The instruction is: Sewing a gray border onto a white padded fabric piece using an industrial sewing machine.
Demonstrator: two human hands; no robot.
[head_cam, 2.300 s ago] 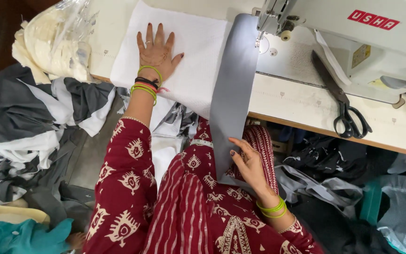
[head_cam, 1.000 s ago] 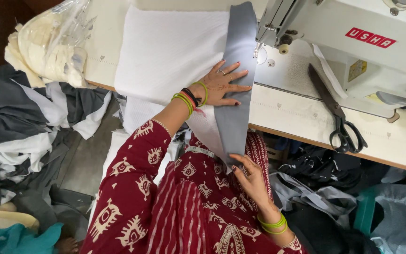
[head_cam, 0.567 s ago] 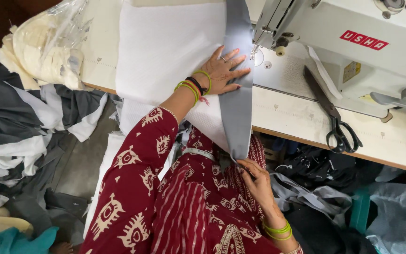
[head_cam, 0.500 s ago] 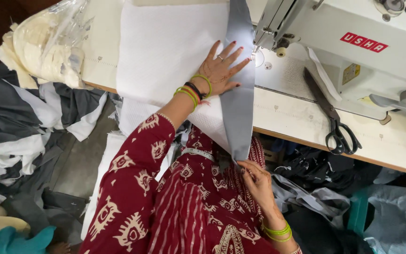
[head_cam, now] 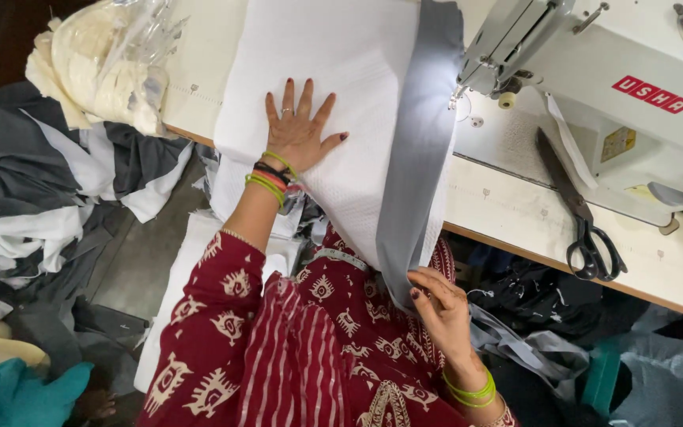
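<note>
A white fabric panel (head_cam: 333, 55) lies on the sewing table, hanging over its front edge. A long grey fabric strip (head_cam: 416, 142) runs along its right side, from under the sewing machine head (head_cam: 515, 39) down to my lap. My left hand (head_cam: 298, 130) rests flat on the white panel, fingers spread, left of the strip. My right hand (head_cam: 436, 304) pinches the lower end of the grey strip near my lap.
Black-handled scissors (head_cam: 583, 213) lie on the wooden table (head_cam: 515, 213) right of the machine. A plastic bag of cream fabric (head_cam: 104, 67) sits at the table's left end. Grey and white fabric pieces (head_cam: 33, 182) are piled on the floor at left, dark cloth under the table at right.
My left hand slid left off the grey strip onto the white panel. The white panel and strip moved farther up the table toward the machine. My right hand kept hold of the strip's lower end.
</note>
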